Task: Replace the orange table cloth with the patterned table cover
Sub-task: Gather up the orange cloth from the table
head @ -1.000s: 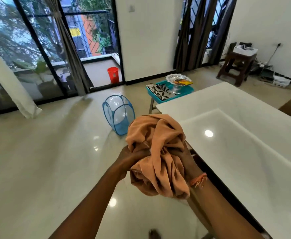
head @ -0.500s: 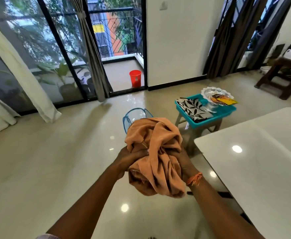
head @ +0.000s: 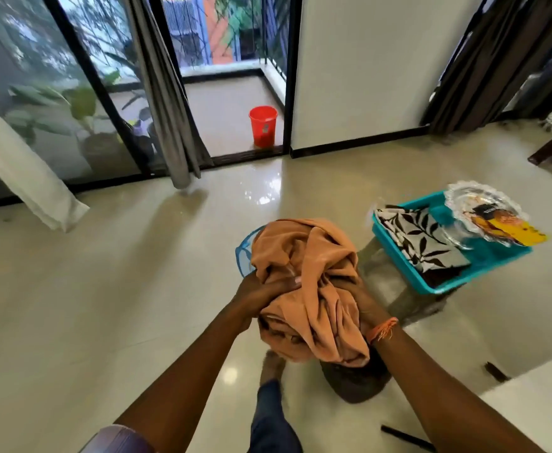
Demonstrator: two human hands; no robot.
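Both hands, left hand [head: 261, 289] and right hand [head: 361, 297], grip the bunched orange table cloth [head: 307, 282]; best lowered squarely into the blue mesh hamper [head: 245, 253], trailing folds tucked inside.

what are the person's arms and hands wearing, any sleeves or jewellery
Both forearms are bare. The right hand has a frayed orange thread band tied at the wrist. The left hand shows no ring or band; a pale purplish sleeve edge shows near that elbow.

Red bucket [head: 263, 125] on balcony floor
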